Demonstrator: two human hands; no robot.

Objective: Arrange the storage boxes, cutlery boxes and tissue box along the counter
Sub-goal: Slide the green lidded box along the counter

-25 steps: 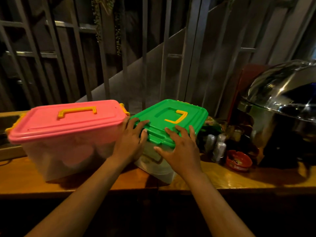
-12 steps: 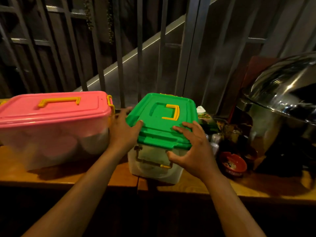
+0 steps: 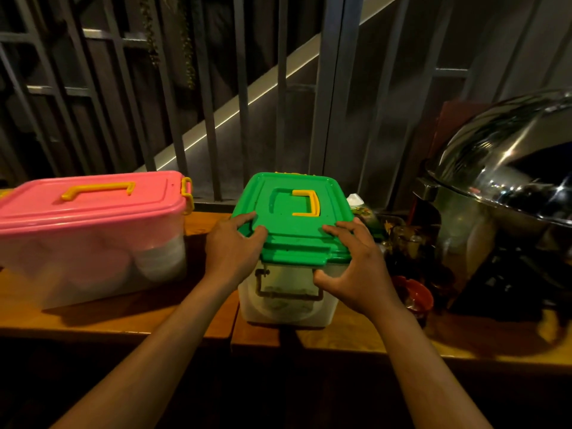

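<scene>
Nearest, two bare forearms reach forward over the front edge of the wooden counter (image 3: 117, 317). Both hands clasp the green-lidded storage box (image 3: 292, 243), which stands upright on the counter between them. The left hand (image 3: 232, 246) presses against the box's left side, fingers curled over the lid's near left corner. The right hand (image 3: 356, 267) grips the near right corner, fingers spread on the lid's rim and thumb against the translucent wall below. A yellow handle (image 3: 306, 203) lies flat in a recess of the lid, just beyond the fingertips. Left of the left hand, apart from the green box, stands the larger pink-lidded storage box (image 3: 89, 230), also upright, with a yellow handle and side clasp; pale round shapes show dimly through its wall. Right of the right hand sit a red dish (image 3: 416, 297) and dark, indistinct jars; farther right rises a polished steel dome (image 3: 507, 168). Beyond both hands stand vertical metal bars (image 3: 210, 97).
</scene>
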